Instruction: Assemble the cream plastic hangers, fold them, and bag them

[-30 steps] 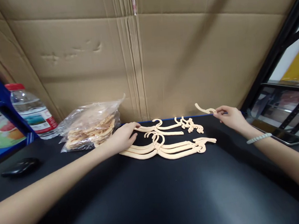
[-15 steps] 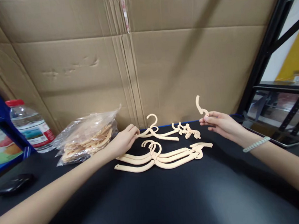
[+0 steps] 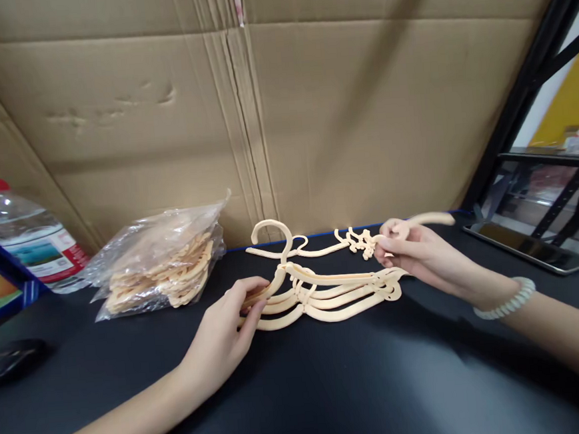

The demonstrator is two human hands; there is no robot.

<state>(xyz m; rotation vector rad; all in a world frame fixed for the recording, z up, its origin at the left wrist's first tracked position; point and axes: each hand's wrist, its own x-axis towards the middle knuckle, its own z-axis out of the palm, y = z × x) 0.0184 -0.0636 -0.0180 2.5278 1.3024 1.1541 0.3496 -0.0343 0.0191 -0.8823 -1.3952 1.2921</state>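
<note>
My left hand (image 3: 222, 326) is closed around the left arm of a cream-coloured clothes hanger (image 3: 334, 277), lifted with its hook upright. Beneath it several similar hangers (image 3: 332, 316) lie overlapped on the black table. My right hand (image 3: 417, 254) pinches a small curved hanger piece (image 3: 432, 218), whose tail sticks out to the right. The fingers partly hide that piece. It is near the right end of the held hanger; I cannot tell whether they touch. Behind them lie another hanger (image 3: 317, 251) and a cluster of small curved pieces (image 3: 356, 242).
A clear plastic bag (image 3: 157, 261) of cream-coloured parts sits at left. Beyond it are a red-capped water bottle (image 3: 41, 246) and a black mouse (image 3: 12, 359). A dark flat device (image 3: 527, 248) lies at right. Cardboard (image 3: 361, 104) walls off the back; a black rack (image 3: 555, 156) stands at right.
My left hand has raised a hanger from the back and brought it nearer, over the stack. My right hand has come lower and nearer with the curved piece, which now points right.
</note>
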